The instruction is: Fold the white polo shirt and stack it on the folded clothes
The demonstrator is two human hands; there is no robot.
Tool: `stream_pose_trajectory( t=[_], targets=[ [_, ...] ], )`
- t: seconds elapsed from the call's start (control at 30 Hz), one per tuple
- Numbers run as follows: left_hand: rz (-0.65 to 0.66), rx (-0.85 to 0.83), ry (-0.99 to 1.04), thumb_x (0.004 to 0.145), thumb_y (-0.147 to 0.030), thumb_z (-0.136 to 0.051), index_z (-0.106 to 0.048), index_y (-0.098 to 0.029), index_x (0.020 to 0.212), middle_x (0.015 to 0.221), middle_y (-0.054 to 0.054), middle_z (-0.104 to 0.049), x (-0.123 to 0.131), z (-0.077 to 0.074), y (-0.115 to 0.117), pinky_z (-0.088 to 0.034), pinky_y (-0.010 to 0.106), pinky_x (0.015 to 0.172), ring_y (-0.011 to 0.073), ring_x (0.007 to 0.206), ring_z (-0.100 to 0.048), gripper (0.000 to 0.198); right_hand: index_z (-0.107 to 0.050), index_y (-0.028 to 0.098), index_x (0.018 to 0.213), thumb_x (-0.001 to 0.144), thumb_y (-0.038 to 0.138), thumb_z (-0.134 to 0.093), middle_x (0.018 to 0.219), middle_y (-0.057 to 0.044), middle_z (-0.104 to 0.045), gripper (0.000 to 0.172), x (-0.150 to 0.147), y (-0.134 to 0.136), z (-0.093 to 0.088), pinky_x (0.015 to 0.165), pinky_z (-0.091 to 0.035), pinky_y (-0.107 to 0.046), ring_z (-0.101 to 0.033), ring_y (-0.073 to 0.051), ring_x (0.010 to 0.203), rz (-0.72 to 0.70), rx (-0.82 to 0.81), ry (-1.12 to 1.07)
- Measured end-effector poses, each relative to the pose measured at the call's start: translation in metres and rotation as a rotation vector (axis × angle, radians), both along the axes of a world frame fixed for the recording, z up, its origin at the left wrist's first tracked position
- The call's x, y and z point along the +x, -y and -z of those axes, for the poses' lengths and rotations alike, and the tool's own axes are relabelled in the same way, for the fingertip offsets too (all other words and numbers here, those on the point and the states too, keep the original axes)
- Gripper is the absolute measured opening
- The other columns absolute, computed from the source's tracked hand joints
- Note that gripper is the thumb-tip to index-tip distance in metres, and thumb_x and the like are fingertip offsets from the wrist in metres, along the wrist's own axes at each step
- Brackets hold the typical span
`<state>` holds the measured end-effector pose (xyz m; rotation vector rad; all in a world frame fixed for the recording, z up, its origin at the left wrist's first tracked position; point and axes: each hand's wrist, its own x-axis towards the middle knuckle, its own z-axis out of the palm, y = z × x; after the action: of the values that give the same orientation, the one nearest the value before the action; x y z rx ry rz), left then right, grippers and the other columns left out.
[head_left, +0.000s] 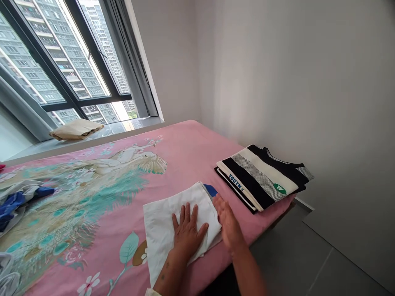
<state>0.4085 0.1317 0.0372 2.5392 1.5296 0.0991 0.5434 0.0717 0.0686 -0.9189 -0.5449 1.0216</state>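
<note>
A folded white garment (163,222) lies near the front edge of the bed, with a bit of blue cloth (210,190) showing at its far right corner. My left hand (187,232) rests flat on top of it, fingers spread. Along the garment's right edge is my right hand (227,222), turned on its side with the fingers stretched out and nothing held. To the right sits a folded black, cream and striped garment (262,176) with a green patch, stacked over another piece of clothing.
The pink bedspread (185,144) has a peacock print. Crumpled blue and white clothes (14,203) lie at the left, more white cloth (8,271) below them. A beige folded item (75,129) is on the windowsill. A wall (293,82) stands beyond the bed's right side.
</note>
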Motion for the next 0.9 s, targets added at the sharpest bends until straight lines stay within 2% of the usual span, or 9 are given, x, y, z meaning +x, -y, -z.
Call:
stream_pose_trajectory(
  t=[0.1, 0.17, 0.27, 0.33, 0.47, 0.53, 0.7, 0.8, 0.9],
  targets=[
    [0.019, 0.033, 0.004, 0.079, -0.066, -0.039, -0.021, -0.026, 0.147, 0.156, 0.01, -0.008, 0.002, 0.001, 0.002, 0.005, 0.062, 0.11, 0.0301, 0.144, -0.003, 0.08, -0.042, 0.029, 0.137, 0.091, 0.054, -0.041, 0.148, -0.001, -0.035, 0.053, 0.012, 0.007, -0.021, 0.116, -0.015, -0.043, -0.022, -0.02, 0.14, 0.072, -0.016, 0.362],
    [0.024, 0.039, 0.005, 0.078, -0.068, -0.041, -0.02, -0.026, 0.147, 0.156, 0.01, -0.008, 0.002, 0.002, 0.003, 0.005, 0.063, 0.11, 0.0308, 0.144, -0.003, 0.083, -0.043, 0.03, 0.136, 0.093, 0.049, -0.039, 0.149, 0.0, -0.034, 0.048, 0.008, 0.001, -0.029, 0.117, -0.01, -0.046, -0.019, -0.02, 0.141, -0.005, 0.006, 0.668],
    [0.04, 0.04, -0.008, 0.079, -0.065, -0.041, -0.019, -0.026, 0.147, 0.156, 0.009, -0.008, 0.001, 0.003, 0.004, 0.005, 0.063, 0.11, 0.0301, 0.144, -0.003, 0.082, -0.054, 0.028, 0.128, 0.088, 0.047, -0.049, 0.142, -0.005, -0.044, 0.045, 0.001, -0.016, -0.022, 0.115, -0.005, -0.054, -0.025, -0.027, 0.139, -0.188, -0.021, 1.003],
    [0.045, 0.05, -0.006, 0.078, -0.067, -0.04, -0.019, -0.026, 0.147, 0.156, 0.009, -0.008, 0.0, 0.004, 0.004, 0.005, 0.063, 0.11, 0.0302, 0.144, -0.003, 0.083, -0.06, 0.024, 0.121, 0.083, 0.047, -0.055, 0.135, -0.009, -0.051, 0.045, 0.005, -0.022, -0.007, 0.114, -0.013, -0.055, -0.034, -0.03, 0.134, -0.189, -0.064, 0.998],
    [0.055, 0.061, 0.019, 0.076, -0.074, -0.036, -0.02, -0.027, 0.146, 0.156, 0.01, -0.008, -0.002, 0.004, 0.003, 0.005, 0.062, 0.11, 0.0303, 0.144, -0.003, 0.086, -0.056, 0.021, 0.121, 0.083, 0.048, -0.055, 0.13, -0.009, -0.055, 0.046, 0.029, 0.007, 0.026, 0.108, -0.033, -0.044, -0.046, -0.025, 0.124, 0.215, -0.184, 0.515],
    [0.036, 0.037, 0.025, 0.084, -0.066, -0.03, -0.021, -0.028, 0.146, 0.156, 0.008, -0.009, -0.001, 0.001, 0.002, 0.004, 0.061, 0.111, 0.0279, 0.144, -0.004, 0.074, -0.059, 0.02, 0.114, 0.079, 0.047, -0.061, 0.122, -0.008, -0.06, 0.045, 0.034, 0.034, 0.038, 0.104, -0.039, -0.041, -0.053, -0.024, 0.117, 0.256, -0.254, 0.154],
    [-0.005, -0.069, 0.035, 0.093, -0.046, -0.02, -0.025, -0.032, 0.144, 0.157, 0.004, -0.01, 0.0, -0.005, -0.002, 0.001, 0.06, 0.112, 0.0238, 0.144, -0.005, 0.054, -0.064, 0.015, 0.098, 0.075, 0.03, -0.065, 0.109, -0.01, -0.068, 0.028, 0.018, 0.077, 0.048, 0.099, -0.044, -0.037, -0.062, -0.021, 0.105, -0.085, -0.24, -0.561],
    [-0.011, -0.1, 0.05, 0.093, -0.044, -0.021, -0.027, -0.032, 0.144, 0.157, 0.003, -0.012, 0.0, -0.006, -0.003, 0.001, 0.059, 0.112, 0.0229, 0.144, -0.005, 0.053, -0.065, 0.014, 0.087, 0.081, 0.022, -0.053, 0.097, -0.009, -0.071, 0.015, 0.01, 0.069, 0.042, 0.097, -0.045, -0.037, -0.066, -0.019, 0.094, -0.251, -0.234, -0.732],
    [-0.025, -0.105, 0.082, 0.092, -0.041, -0.024, -0.029, -0.032, 0.143, 0.156, 0.004, -0.013, 0.001, -0.008, -0.005, 0.002, 0.059, 0.112, 0.023, 0.144, -0.007, 0.052, -0.063, 0.015, 0.083, 0.082, 0.016, -0.046, 0.086, -0.007, -0.072, 0.017, 0.002, 0.047, 0.039, 0.093, -0.047, -0.041, -0.067, -0.018, 0.086, -0.347, -0.21, -0.807]
  ],
)
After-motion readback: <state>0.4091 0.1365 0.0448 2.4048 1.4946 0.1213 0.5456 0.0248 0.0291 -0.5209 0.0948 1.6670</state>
